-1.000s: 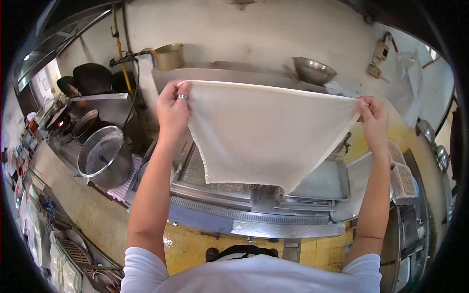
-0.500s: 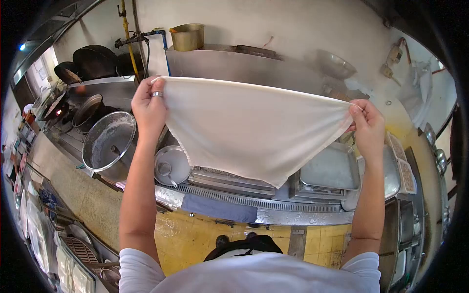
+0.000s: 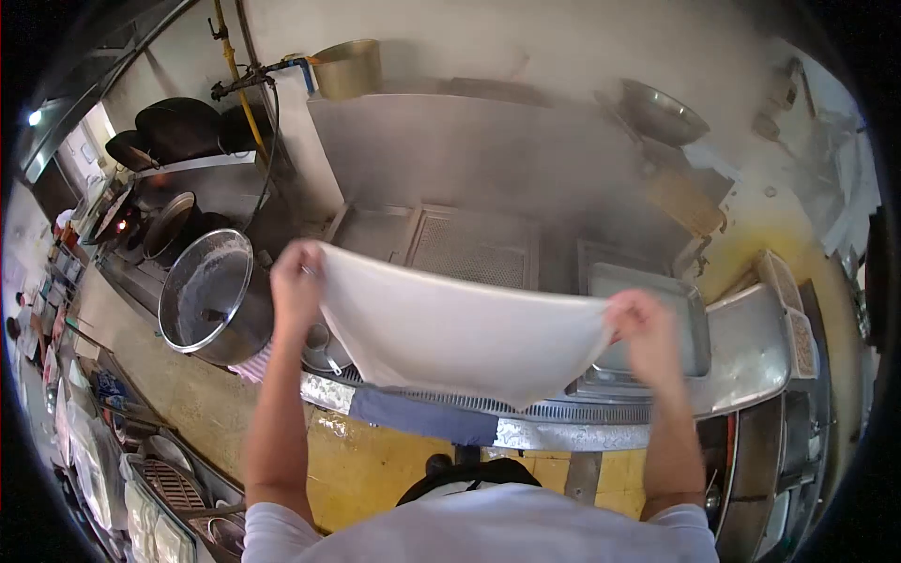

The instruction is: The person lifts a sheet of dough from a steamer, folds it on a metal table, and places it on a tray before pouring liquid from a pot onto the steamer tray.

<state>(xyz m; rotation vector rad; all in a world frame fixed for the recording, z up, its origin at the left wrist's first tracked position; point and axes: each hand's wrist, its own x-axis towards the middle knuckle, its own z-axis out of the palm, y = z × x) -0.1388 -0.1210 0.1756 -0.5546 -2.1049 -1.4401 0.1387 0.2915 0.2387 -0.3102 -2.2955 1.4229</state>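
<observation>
White cloth (image 3: 460, 328), held by its upper corners in both hands, left (image 3: 297, 272), right (image 3: 640, 324), above tabletop's front edge (image 3: 572, 433).

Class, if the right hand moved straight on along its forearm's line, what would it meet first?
Probably the shallow metal tray beyond the right hand, though the hand's height is unclear.
</observation>
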